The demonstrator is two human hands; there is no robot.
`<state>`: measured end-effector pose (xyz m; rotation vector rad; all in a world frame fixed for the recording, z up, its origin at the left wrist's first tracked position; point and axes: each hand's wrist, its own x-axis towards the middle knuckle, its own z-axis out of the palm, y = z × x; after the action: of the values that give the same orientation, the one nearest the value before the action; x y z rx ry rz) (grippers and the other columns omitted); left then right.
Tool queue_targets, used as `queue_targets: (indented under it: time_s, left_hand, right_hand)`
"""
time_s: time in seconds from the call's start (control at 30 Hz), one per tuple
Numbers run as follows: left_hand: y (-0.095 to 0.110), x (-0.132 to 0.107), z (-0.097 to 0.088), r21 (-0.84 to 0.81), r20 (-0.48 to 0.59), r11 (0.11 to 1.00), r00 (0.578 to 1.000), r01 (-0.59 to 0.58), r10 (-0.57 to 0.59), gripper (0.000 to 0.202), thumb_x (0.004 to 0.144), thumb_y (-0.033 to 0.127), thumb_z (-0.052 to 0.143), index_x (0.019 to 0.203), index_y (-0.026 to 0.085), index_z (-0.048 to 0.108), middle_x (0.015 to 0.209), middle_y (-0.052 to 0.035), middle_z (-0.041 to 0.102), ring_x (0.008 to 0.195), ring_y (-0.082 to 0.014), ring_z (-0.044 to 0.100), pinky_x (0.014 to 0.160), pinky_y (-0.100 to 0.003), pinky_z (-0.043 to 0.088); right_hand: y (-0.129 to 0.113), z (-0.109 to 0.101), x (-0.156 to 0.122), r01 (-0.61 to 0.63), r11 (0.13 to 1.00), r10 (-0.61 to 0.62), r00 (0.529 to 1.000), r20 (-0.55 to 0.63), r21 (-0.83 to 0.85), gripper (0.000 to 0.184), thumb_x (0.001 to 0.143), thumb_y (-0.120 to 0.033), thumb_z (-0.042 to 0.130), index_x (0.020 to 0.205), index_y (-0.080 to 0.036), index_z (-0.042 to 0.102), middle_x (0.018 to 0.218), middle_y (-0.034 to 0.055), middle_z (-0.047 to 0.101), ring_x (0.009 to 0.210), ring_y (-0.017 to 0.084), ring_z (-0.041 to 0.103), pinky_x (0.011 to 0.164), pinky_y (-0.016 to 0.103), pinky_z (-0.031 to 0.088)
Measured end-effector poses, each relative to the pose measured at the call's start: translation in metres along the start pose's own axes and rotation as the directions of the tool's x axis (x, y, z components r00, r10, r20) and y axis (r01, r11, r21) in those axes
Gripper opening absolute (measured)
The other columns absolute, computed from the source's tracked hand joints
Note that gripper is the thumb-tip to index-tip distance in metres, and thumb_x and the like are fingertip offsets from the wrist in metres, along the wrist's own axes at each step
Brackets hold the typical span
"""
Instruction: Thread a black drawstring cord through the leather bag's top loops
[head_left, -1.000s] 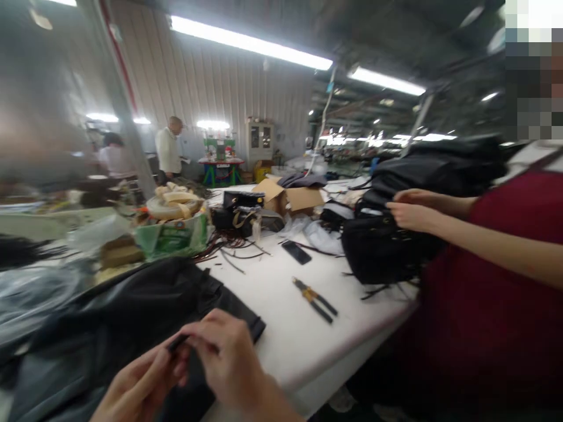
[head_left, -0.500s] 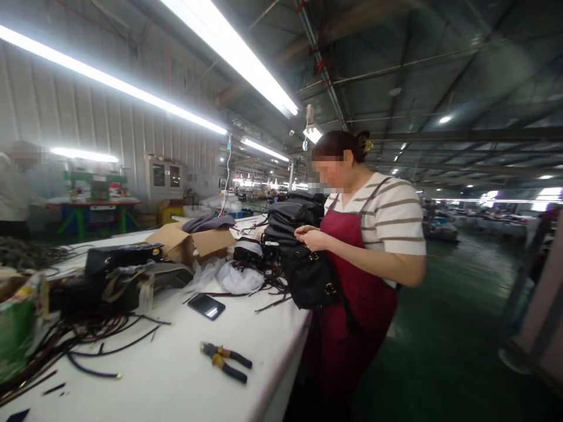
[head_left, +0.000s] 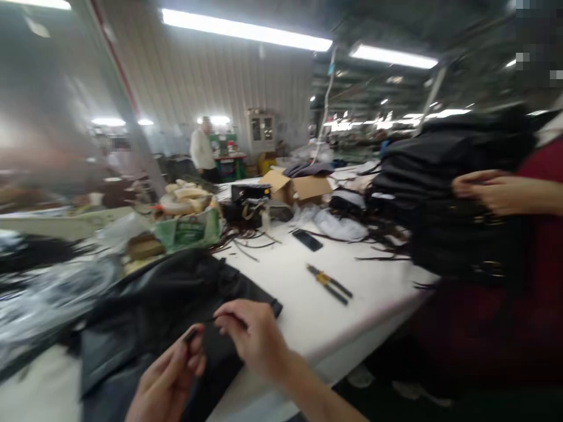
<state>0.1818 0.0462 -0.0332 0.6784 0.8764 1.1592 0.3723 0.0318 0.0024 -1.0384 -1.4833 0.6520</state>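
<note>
Low in the head view, my left hand [head_left: 172, 375] pinches one part of a thin dark cord or strip [head_left: 208, 320]. My right hand [head_left: 257, 340] has its fingertips closed on the same strip, a short way to the right. The strip's exact kind is too small and blurred to tell. Beneath both hands a large black bag [head_left: 162, 299] lies on the white table [head_left: 281, 258]. Pliers [head_left: 329, 283] with yellow and black handles rest on the tabletop beyond my right hand. A dark phone [head_left: 307, 239] lies farther back.
At the right a co-worker's hand [head_left: 488, 190] is over a stack of black bags [head_left: 444, 152]. An opened cardboard box [head_left: 310, 187], clear plastic bags [head_left: 341, 224] and a green bag [head_left: 189, 230] stand behind. Crumpled clear plastic [head_left: 65, 293] lies at the left.
The view has swung left and down. My two hands, the strip and the black bag under them have come into sight, and the co-worker is now at the right edge.
</note>
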Motion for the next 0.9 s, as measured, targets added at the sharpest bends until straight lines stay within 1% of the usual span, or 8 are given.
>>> queue_targets:
  time_s: [0.03, 0.07, 0.17, 0.23, 0.37, 0.53, 0.7, 0.9]
  left_hand:
    - [0.005, -0.009, -0.007, 0.023, 0.004, 1.0, 1.0, -0.022, 0.022, 0.058, 0.075, 0.045, 0.104, 0.119, 0.013, 0.082, 0.098, -0.0086, 0.071, 0.082, -0.0161, 0.063, 0.073, -0.026, 0.062]
    - [0.008, -0.015, -0.01, 0.033, 0.019, 0.998, 0.998, -0.055, 0.054, 0.057, 0.08, 0.048, 0.101, 0.121, 0.013, 0.083, 0.099, -0.0086, 0.07, 0.082, -0.0145, 0.06, 0.07, -0.023, 0.059]
    - [0.008, -0.018, -0.002, 0.022, 0.061, 0.996, 0.994, -0.087, 0.086, 0.052, 0.086, 0.049, 0.095, 0.121, 0.011, 0.083, 0.095, -0.0073, 0.064, 0.078, -0.0119, 0.054, 0.068, -0.022, 0.056]
    - [0.007, -0.015, 0.004, -0.009, 0.06, 0.995, 0.994, -0.096, 0.096, 0.05, 0.085, 0.047, 0.097, 0.118, 0.011, 0.084, 0.094, -0.0063, 0.061, 0.076, -0.0113, 0.052, 0.067, -0.022, 0.055]
    - [0.006, -0.013, 0.001, -0.07, 0.045, 0.992, 0.993, -0.105, 0.109, 0.05, 0.084, 0.044, 0.098, 0.118, 0.01, 0.083, 0.091, -0.0052, 0.057, 0.075, -0.0112, 0.05, 0.063, -0.022, 0.053]
    - [0.005, -0.015, 0.003, -0.063, 0.049, 0.995, 0.995, -0.079, 0.082, 0.043, 0.084, 0.04, 0.098, 0.114, 0.012, 0.083, 0.093, -0.0055, 0.059, 0.076, -0.0112, 0.05, 0.066, -0.022, 0.056]
    - [0.008, -0.022, 0.015, 0.004, 0.029, 0.996, 0.995, -0.092, 0.092, 0.05, 0.077, 0.043, 0.102, 0.111, 0.011, 0.085, 0.089, -0.0054, 0.059, 0.074, -0.0114, 0.05, 0.065, -0.023, 0.056]
    - [0.011, -0.031, 0.025, 0.085, 0.056, 0.989, 0.992, -0.119, 0.115, 0.048, 0.084, 0.049, 0.097, 0.112, 0.012, 0.085, 0.087, -0.0061, 0.061, 0.076, -0.0133, 0.053, 0.069, -0.023, 0.056]
  right_hand:
    - [-0.002, -0.002, 0.0, -0.007, 1.0, 0.007, 1.0, -0.005, 0.009, 0.02, 0.11, -0.036, 0.066, 0.11, -0.024, 0.081, 0.097, 0.0044, 0.083, 0.084, 0.019, 0.079, 0.08, 0.028, 0.059]
    - [-0.002, -0.005, 0.0, -0.01, 1.0, 0.01, 1.0, 0.0, 0.029, 0.019, 0.11, -0.036, 0.066, 0.108, -0.023, 0.08, 0.097, 0.0046, 0.082, 0.088, 0.019, 0.078, 0.082, 0.028, 0.058]
    - [-0.005, -0.012, 0.001, -0.053, 0.991, 0.053, 0.999, 0.008, 0.125, 0.024, 0.112, -0.036, 0.064, 0.123, -0.023, 0.08, 0.093, 0.0036, 0.081, 0.084, 0.018, 0.077, 0.083, 0.029, 0.06]
    - [-0.008, -0.014, 0.0, -0.052, 0.988, 0.049, 0.998, 0.024, 0.146, 0.029, 0.113, -0.036, 0.061, 0.132, -0.023, 0.08, 0.094, 0.0042, 0.082, 0.086, 0.019, 0.078, 0.084, 0.031, 0.061]
    - [-0.015, -0.015, -0.002, 0.023, 0.999, -0.024, 0.999, 0.033, 0.03, 0.025, 0.113, -0.032, 0.061, 0.12, -0.024, 0.084, 0.1, 0.006, 0.083, 0.09, 0.021, 0.079, 0.085, 0.033, 0.06]
    - [-0.021, -0.014, -0.006, 0.067, 0.988, -0.066, 0.998, 0.012, -0.139, 0.012, 0.106, -0.027, 0.071, 0.105, -0.025, 0.083, 0.101, 0.0048, 0.082, 0.094, 0.022, 0.076, 0.088, 0.035, 0.055]
    - [-0.022, -0.01, -0.01, 0.165, 0.941, -0.161, 0.986, 0.038, -0.296, 0.013, 0.105, -0.024, 0.069, 0.108, -0.026, 0.082, 0.097, 0.0039, 0.079, 0.089, 0.021, 0.073, 0.085, 0.037, 0.048]
    - [-0.023, -0.009, -0.01, 0.214, 0.907, -0.204, 0.977, 0.065, -0.364, 0.013, 0.103, -0.019, 0.067, 0.107, -0.023, 0.079, 0.098, 0.0041, 0.076, 0.09, 0.02, 0.069, 0.084, 0.037, 0.045]
